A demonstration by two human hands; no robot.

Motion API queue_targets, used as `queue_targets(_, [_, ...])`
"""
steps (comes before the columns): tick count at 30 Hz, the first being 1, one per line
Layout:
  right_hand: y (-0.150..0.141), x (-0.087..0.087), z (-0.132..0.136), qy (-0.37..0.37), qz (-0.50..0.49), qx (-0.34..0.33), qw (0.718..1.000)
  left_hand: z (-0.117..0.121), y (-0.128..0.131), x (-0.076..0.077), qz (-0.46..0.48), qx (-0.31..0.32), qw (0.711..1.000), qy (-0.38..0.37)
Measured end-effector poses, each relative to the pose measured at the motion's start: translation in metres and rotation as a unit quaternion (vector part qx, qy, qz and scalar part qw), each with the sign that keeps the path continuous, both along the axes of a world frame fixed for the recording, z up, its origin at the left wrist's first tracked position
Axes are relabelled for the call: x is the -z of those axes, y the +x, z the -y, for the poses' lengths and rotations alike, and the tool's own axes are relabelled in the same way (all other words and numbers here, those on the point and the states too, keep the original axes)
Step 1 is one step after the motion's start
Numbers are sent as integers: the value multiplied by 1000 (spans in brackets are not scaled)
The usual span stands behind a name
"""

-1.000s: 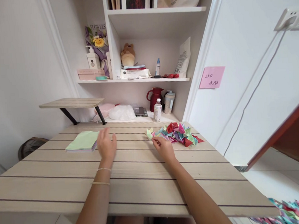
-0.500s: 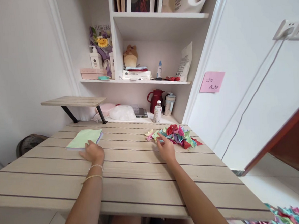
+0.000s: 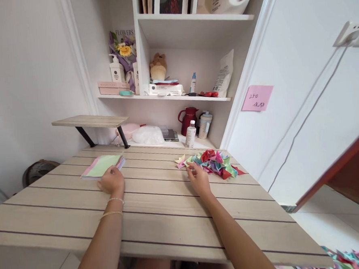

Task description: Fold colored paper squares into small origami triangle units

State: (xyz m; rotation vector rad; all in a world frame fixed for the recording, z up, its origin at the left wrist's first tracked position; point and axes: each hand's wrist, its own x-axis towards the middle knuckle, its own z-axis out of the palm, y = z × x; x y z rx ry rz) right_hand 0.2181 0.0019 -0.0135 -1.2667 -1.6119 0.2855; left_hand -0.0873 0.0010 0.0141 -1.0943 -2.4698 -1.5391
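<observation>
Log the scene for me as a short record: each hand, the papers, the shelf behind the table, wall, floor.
Left hand: at the near right corner of the paper stack; fingertips' grip unclear
Right hand: fingers at the left side of the folded paper pile; hold unclear
Stack: green sheet on top, pink showing at its left
Pile: many-coloured, on the table
Low shelf: includes white-capped bottle, dark red jug
Wall: pink note, "250" written
Floor: more folded paper, lower right

Paper stack (image 3: 101,166) partly invisible behind left fingers (image 3: 111,171)
</observation>
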Motion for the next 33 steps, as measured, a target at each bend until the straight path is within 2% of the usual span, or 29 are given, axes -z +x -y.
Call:
queue_targets(1, [-1, 0, 0, -5, -4, -9, 1000, 1, 5, -1, -33, -16, 999, 31])
queue_targets(2, [-3, 0, 0, -13, -9, -23, 1000, 2, 12, -3, -70, -6, 996, 63])
queue_targets(4, [-6, 0, 2, -34, -15, -59, 998, 3, 29, -4, -121, 86, 982, 114])
queue_targets(7, [-12, -1, 6, -63, -1, -110, 992, 7, 59, -3, -137, 256, 948, 132])
queue_targets(10, [-16, -1, 10, -92, 33, -151, 984, 13, 86, 1, -86, 371, 915, 136])
queue_targets(12, [-18, 0, 10, -101, 51, -165, 980, 17, 98, 1, -19, 438, 889, 132])
queue_targets(15, [-18, 1, 8, -78, 88, -153, 981, 21, 107, -1, 63, 535, 837, 94])
queue_targets(17, [-17, 1, 7, -42, 125, -131, 983, 22, 109, -2, 66, 580, 809, 72])
queue_targets(20, [-16, 0, 6, -12, 154, -96, 983, 20, 109, -1, 14, 603, 794, 83])
queue_targets(24, [-12, -2, 7, -56, 135, -36, 989, 14, 103, 4, -61, 574, 811, 99])
queue_targets(29, [-8, -6, 10, -161, 74, -122, 977, 11, 93, 10, -94, 574, 813, 30])
queue_targets(31, [-8, -6, 10, -161, 52, -120, 978, 10, 92, 10, -96, 573, 813, 20])
queue_targets(33, [-9, -6, 9, -138, 22, -104, 985, 9, 92, 8, -78, 556, 826, 48])
